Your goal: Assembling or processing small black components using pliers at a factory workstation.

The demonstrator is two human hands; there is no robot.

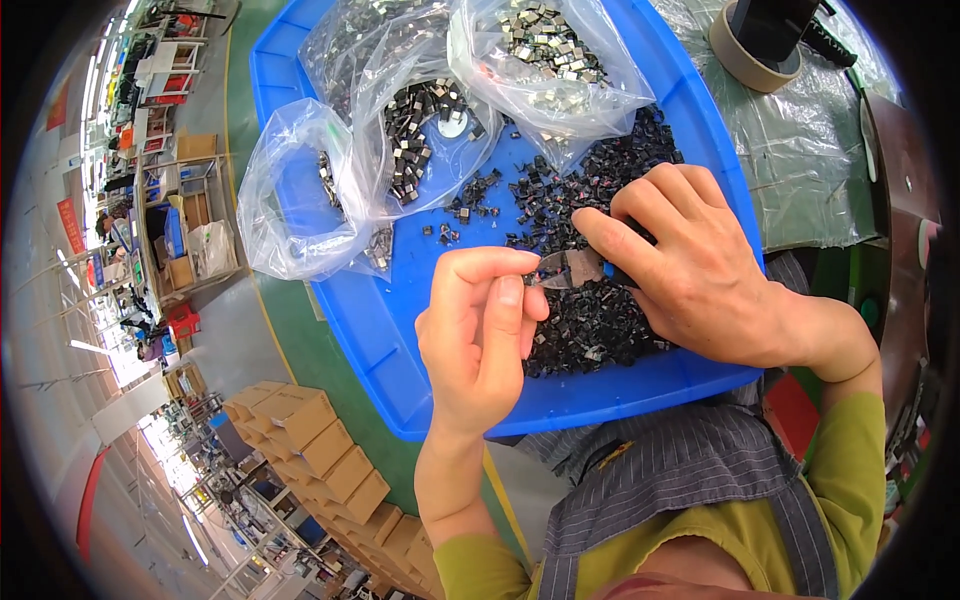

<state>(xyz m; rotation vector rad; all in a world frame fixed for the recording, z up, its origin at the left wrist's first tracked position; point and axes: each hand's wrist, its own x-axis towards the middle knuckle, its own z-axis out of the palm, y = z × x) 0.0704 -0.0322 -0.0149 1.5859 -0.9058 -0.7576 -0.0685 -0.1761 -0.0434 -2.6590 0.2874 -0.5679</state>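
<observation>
Both of my hands meet over a blue plastic tray (385, 385). My left hand (475, 335) is closed in a pinch around a small connector part, mostly hidden by the fingertips. In my right hand (695, 265) is a pair of pliers (578, 268) with flat metal jaws; their tips reach the part at my left fingers. Whether the jaws are closed on it is too small to tell. Beneath and around the hands lies a heap of small black plastic pieces (590, 330).
Clear plastic bags of small metal-and-black connectors (410, 140) and shiny metal ones (555, 45) stand in the tray's far part. Another clear bag (290, 235) hangs over its left rim. A tape roll (750, 65) sits at far right. Cardboard boxes (310, 430) are stacked at left.
</observation>
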